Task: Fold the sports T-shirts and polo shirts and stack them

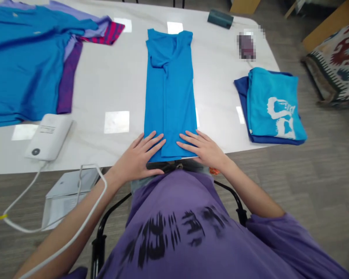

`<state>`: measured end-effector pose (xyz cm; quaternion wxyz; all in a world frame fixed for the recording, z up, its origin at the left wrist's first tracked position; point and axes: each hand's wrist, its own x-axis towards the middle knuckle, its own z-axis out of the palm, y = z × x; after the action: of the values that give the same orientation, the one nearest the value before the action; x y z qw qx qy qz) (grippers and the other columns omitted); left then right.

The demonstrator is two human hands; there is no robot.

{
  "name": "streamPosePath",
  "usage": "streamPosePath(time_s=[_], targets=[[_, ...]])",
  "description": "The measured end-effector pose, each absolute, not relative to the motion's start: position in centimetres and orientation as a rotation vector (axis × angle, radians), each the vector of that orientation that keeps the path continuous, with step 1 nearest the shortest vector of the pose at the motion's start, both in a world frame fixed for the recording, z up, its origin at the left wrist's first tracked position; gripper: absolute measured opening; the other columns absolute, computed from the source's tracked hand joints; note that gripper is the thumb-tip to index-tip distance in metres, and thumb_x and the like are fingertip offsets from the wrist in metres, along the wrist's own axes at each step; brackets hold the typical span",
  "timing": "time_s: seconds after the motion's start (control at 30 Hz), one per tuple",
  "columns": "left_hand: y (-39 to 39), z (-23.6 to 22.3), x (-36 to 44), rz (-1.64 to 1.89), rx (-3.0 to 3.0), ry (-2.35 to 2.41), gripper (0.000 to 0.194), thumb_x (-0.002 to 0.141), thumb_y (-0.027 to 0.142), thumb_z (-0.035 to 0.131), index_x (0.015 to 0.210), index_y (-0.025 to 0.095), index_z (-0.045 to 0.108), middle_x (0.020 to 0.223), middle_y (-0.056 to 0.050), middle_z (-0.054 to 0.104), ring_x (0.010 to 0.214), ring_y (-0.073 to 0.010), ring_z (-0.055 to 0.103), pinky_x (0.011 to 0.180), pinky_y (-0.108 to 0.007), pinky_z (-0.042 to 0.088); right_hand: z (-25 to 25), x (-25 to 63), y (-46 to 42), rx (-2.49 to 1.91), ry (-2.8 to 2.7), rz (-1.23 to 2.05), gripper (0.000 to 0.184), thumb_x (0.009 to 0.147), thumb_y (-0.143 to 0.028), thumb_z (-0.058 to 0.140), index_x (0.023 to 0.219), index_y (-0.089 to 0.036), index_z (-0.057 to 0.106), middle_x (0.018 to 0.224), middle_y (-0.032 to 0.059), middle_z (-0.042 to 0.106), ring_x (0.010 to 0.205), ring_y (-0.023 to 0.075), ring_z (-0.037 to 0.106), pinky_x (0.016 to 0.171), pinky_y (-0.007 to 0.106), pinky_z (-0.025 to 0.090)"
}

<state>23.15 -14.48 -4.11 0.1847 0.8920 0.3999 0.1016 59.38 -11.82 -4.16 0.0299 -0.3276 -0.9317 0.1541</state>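
A blue T-shirt (178, 97), folded lengthwise into a long narrow strip, lies on the white table in front of me. Its hem reaches the near table edge, and the collar end points away. My left hand (139, 155) rests flat on the hem's left corner, fingers spread, thumb below the table edge. On the right corner of the hem lies my right hand (202, 147), also flat with fingers apart. Neither hand grips the cloth. Part of the hem is hidden under my fingers.
Spread shirts (26, 66) are layered at the left of the white table (110, 77). Folded shirts (273, 104) are stacked at the right. A white power bank (49, 135) trails a cable (84, 228) across my left arm. A dark cylinder (220, 19) lies at the back.
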Motion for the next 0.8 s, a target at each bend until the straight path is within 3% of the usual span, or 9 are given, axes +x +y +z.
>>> streamPosePath(time_s=[0.13, 0.2, 0.4, 0.5, 0.67, 0.8], targets=[[-16.3, -5.9, 23.6, 0.35, 2.476, 1.232, 0.087, 0.105, 0.034, 0.071, 0.185, 0.041, 0.036, 0.188, -0.001, 0.041, 0.179, -0.0376, 0.03, 0.151, -0.068, 0.019, -4.6, 59.3, -12.9, -1.067, -2.858, 0.472, 0.08, 0.111, -0.031, 0.071, 0.185, -0.04, 0.04, 0.191, -0.0002, 0.03, 0.18, 0.0327, 0.028, 0.148, 0.061, 0.022], [-16.8, -6.3, 23.6, 0.4, 2.477, 1.223, 0.082, 0.106, 0.023, 0.063, 0.182, 0.044, 0.041, 0.186, 0.001, 0.044, 0.178, -0.0345, 0.034, 0.15, -0.068, 0.021, -5.1, 59.6, -13.8, -1.067, -2.84, 0.462, 0.079, 0.11, -0.026, 0.07, 0.183, -0.041, 0.043, 0.19, -0.0021, 0.031, 0.179, 0.0313, 0.031, 0.148, 0.058, 0.025], [-18.2, -6.8, 22.9, 0.578, 2.47, 1.197, 0.051, 0.115, 0.024, 0.053, 0.156, 0.046, 0.075, 0.165, -0.001, 0.07, 0.162, -0.0306, 0.06, 0.13, -0.058, 0.057, -5.8, 60.4, -15.7, -1.022, -2.778, 0.413, 0.068, 0.113, -0.013, 0.057, 0.173, -0.046, 0.059, 0.183, -0.0057, 0.045, 0.173, 0.0263, 0.044, 0.145, 0.055, 0.034], [-19.1, -6.2, 22.7, 0.664, 2.482, 1.106, 0.04, 0.115, 0.03, 0.059, 0.146, 0.043, 0.081, 0.149, -0.003, 0.081, 0.15, -0.0305, 0.071, 0.118, -0.052, 0.064, -4.7, 61.1, -16.5, -0.987, -2.775, 0.485, 0.064, 0.113, -0.014, 0.06, 0.168, -0.046, 0.064, 0.177, -0.0038, 0.055, 0.169, 0.0273, 0.05, 0.142, 0.057, 0.038], [-21.2, -2.3, 23.0, 0.753, 2.383, 0.882, 0.05, 0.112, 0.03, 0.066, 0.159, 0.047, 0.07, 0.13, -0.001, 0.088, 0.112, -0.0258, 0.087, 0.091, -0.046, 0.07, -0.2, 62.4, -18.3, -0.805, -2.746, 0.844, 0.058, 0.115, -0.023, 0.061, 0.169, -0.044, 0.063, 0.16, -0.0008, 0.073, 0.148, 0.0224, 0.071, 0.135, 0.049, 0.048], [-22.6, 2.3, 23.8, 0.756, 2.202, 0.739, 0.072, 0.106, 0.025, 0.068, 0.17, 0.056, 0.056, 0.106, 0.005, 0.09, 0.083, -0.0245, 0.085, 0.07, -0.047, 0.068, 4.7, 62.5, -19.0, -0.608, -2.63, 1.204, 0.045, 0.118, -0.031, 0.062, 0.16, -0.04, 0.072, 0.131, 0.0005, 0.087, 0.117, 0.0184, 0.084, 0.126, 0.037, 0.056]])
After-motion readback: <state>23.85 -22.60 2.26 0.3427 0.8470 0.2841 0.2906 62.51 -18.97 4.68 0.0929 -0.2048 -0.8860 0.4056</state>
